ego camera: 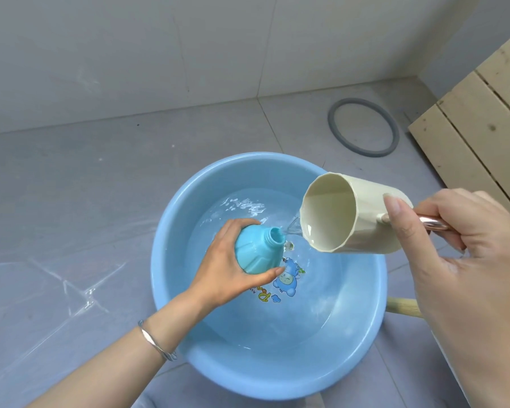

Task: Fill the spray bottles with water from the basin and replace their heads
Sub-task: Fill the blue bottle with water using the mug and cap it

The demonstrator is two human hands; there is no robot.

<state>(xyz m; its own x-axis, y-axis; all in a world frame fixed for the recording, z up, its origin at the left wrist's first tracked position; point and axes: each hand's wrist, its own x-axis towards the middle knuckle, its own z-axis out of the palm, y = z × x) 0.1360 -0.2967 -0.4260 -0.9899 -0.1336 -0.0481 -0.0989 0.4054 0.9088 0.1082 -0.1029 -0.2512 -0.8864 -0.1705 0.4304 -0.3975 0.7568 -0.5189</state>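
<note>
Leaning bottle (256, 254), neck up-right toward cup (365, 219); left hand (227, 269) grips it, right hand (465, 245) grips cup handle (433, 223).

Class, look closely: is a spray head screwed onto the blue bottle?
No, the threaded neck of the blue bottle is bare and open, with water running toward it from the tilted cream cup.
</note>
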